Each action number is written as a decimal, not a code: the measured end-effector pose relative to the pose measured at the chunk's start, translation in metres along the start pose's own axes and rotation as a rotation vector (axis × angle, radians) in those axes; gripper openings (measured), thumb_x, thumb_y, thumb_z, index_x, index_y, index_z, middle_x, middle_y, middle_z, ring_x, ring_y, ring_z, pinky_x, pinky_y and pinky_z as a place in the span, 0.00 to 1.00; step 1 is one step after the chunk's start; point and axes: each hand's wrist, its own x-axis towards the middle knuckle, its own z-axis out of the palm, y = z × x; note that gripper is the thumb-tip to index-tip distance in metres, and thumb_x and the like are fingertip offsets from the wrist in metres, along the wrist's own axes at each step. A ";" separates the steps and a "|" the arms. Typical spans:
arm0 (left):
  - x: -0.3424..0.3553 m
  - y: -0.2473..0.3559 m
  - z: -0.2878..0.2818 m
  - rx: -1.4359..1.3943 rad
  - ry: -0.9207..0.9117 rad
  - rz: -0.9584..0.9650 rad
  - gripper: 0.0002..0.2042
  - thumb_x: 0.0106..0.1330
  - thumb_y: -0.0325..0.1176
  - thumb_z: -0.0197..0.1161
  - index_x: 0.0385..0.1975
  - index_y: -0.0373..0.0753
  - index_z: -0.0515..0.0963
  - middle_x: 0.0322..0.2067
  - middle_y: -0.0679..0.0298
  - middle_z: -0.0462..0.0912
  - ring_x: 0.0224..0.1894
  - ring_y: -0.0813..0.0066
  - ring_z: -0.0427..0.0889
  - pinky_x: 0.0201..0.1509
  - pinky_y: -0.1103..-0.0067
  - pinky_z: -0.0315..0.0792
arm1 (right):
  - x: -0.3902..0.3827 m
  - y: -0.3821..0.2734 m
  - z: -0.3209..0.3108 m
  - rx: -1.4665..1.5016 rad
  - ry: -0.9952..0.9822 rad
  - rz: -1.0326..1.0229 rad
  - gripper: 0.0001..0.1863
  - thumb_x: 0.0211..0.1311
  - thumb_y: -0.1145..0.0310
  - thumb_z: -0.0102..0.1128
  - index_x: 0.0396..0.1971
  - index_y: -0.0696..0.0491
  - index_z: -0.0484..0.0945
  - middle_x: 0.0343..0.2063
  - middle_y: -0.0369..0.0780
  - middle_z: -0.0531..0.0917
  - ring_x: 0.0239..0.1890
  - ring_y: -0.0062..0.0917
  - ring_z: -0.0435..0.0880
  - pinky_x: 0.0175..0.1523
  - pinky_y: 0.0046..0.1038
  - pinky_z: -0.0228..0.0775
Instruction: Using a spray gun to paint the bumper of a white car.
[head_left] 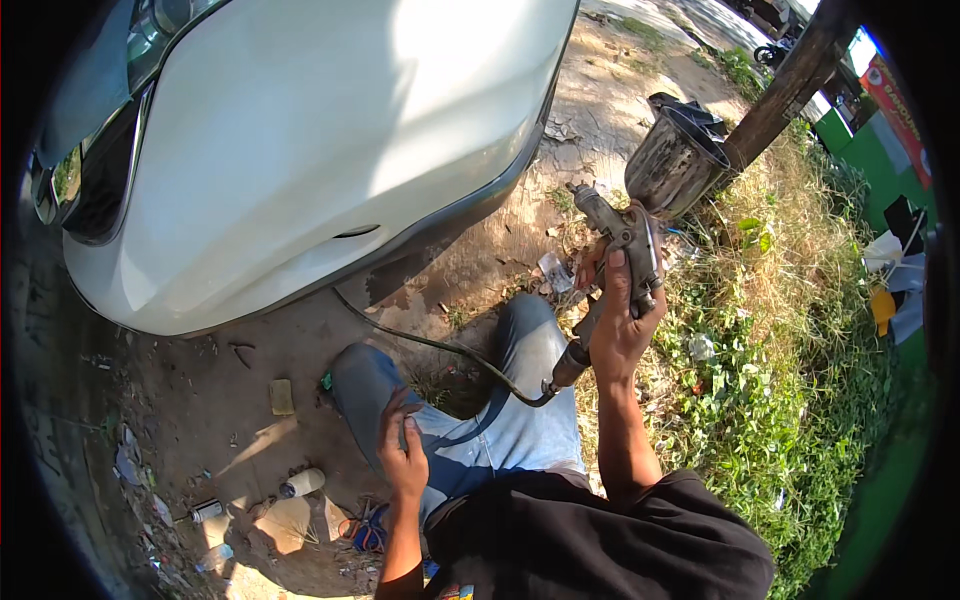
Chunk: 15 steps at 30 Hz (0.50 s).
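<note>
From the head camera, here we go: the right hand (628,325) has the spray gun (628,235) up beyond the right knee, just over the dirt ground's (420,310) edge where it gives way to grass (760,420). The thumb lies along the gun's metal body, the fingers curl behind it, a firm wrap by the look of it, though most of the fingers are hidden. That hold probably suits a top-heavy tool: the metal cup (668,172) rides high on the body, its rim leaning away toward the wooden post (790,95), contents out of sight. Down at the handle's foot, the dark hose (430,345) joins on, sagging across between the knees from beneath the white car panel's (300,150) lower edge; that slack likely lets the gun swing without tugging. And the left hand (403,455)? Nothing in it, fingers together and gently bent, poised above the jeans (365,395) clear of the hose, perhaps simply kept out of the way. Off left, a yellowish block (282,397) sits on the dirt below the panel's edge, a pale bottle (302,483) lying farther down, both apparently just set aside.
</note>
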 end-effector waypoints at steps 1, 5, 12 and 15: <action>0.006 0.020 0.022 -0.095 -0.049 0.052 0.12 0.79 0.27 0.51 0.48 0.31 0.82 0.56 0.52 0.85 0.61 0.55 0.83 0.61 0.69 0.76 | -0.002 0.002 -0.003 -0.028 -0.013 -0.010 0.16 0.81 0.62 0.56 0.51 0.61 0.77 0.31 0.37 0.80 0.31 0.21 0.75 0.38 0.28 0.70; 0.023 0.084 0.110 -0.489 -0.315 -0.089 0.17 0.85 0.32 0.43 0.54 0.31 0.79 0.53 0.55 0.87 0.52 0.70 0.83 0.62 0.76 0.73 | -0.007 -0.005 0.000 0.027 -0.084 0.009 0.28 0.82 0.69 0.54 0.74 0.64 0.64 0.35 0.38 0.81 0.33 0.17 0.76 0.39 0.23 0.72; 0.020 0.114 0.157 -0.689 -0.456 -0.409 0.29 0.87 0.55 0.34 0.33 0.40 0.76 0.24 0.74 0.72 0.26 0.84 0.69 0.33 0.79 0.64 | -0.025 -0.027 -0.001 -0.018 -0.151 0.007 0.29 0.81 0.69 0.54 0.75 0.63 0.61 0.44 0.44 0.85 0.45 0.25 0.85 0.51 0.28 0.77; 0.018 0.118 0.152 -0.669 -0.439 -0.408 0.29 0.86 0.55 0.35 0.29 0.43 0.73 0.20 0.74 0.71 0.23 0.85 0.68 0.29 0.80 0.63 | -0.027 -0.032 0.000 0.094 -0.232 0.065 0.31 0.81 0.69 0.53 0.77 0.61 0.57 0.46 0.47 0.85 0.48 0.30 0.87 0.53 0.29 0.78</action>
